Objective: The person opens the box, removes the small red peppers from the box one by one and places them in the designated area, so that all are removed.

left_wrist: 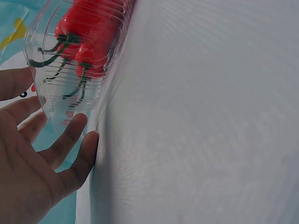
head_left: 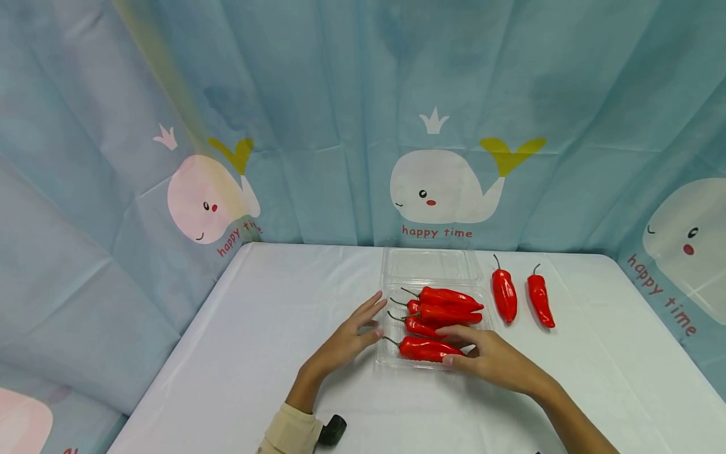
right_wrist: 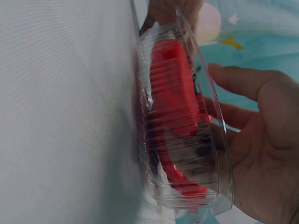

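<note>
Several glossy red chili peppers (head_left: 448,314) with green stems lie crosswise in a clear plastic clamshell box (head_left: 391,360). My right hand (head_left: 492,360) is over the box's near right part, thumb and fingers spread about the tip of the nearest red pepper (head_left: 422,349). The right wrist view shows the thumb (right_wrist: 236,80) apart from that pepper, near the box's rim; some fingers are partly hidden behind the box. My left hand (head_left: 343,343) is at the box's left side, fingers extended and spread, with fingertips (left_wrist: 37,101) at the clear wall.
Two more red peppers lie on the white table to the right of the box, one plump pepper (head_left: 504,296) and one slimmer pepper (head_left: 541,300). The box's lid (head_left: 431,265) is folded back toward the curtain (head_left: 340,189) behind the table.
</note>
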`<state>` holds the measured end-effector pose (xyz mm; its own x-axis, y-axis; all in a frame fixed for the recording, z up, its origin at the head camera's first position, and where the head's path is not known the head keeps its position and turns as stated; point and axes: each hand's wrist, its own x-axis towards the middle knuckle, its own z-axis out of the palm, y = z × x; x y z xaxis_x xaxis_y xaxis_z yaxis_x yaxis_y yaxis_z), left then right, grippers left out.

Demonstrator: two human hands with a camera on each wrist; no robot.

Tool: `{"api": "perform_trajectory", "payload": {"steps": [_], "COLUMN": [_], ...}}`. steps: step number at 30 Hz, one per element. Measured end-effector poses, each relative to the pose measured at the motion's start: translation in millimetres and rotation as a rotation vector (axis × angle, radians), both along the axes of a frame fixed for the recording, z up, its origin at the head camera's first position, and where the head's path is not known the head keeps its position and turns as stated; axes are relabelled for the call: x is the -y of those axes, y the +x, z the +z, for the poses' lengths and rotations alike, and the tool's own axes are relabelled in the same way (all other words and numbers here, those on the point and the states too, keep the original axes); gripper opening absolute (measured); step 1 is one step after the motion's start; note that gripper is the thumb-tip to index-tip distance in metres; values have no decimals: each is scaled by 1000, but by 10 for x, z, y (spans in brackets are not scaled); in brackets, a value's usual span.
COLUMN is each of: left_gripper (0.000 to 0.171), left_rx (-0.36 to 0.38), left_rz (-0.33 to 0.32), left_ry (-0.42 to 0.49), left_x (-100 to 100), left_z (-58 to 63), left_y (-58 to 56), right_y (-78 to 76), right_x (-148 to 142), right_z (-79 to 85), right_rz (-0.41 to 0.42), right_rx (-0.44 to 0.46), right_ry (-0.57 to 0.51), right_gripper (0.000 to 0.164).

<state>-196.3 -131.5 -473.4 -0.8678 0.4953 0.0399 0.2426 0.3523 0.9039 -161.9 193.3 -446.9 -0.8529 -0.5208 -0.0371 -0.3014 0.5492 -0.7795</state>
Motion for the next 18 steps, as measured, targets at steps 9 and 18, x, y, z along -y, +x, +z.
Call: {"api": "perform_trajectory", "payload": {"steps": [9,18], "left_gripper": [63,62], "left_rx": [-10,-18], "left_rz": [-15,-16], "left_ry": [4,-2], "left_x": [8,21], "left_z": [-3,-23], "left_y": [-6,-7], "right_y": [-10,-17], "right_x": [-20,-23], "right_z": [13,38], "right_rz": [-60,-87], "right_rx": [-5,35], "right_ry": [-17,-52], "right_gripper": [47,45]}}
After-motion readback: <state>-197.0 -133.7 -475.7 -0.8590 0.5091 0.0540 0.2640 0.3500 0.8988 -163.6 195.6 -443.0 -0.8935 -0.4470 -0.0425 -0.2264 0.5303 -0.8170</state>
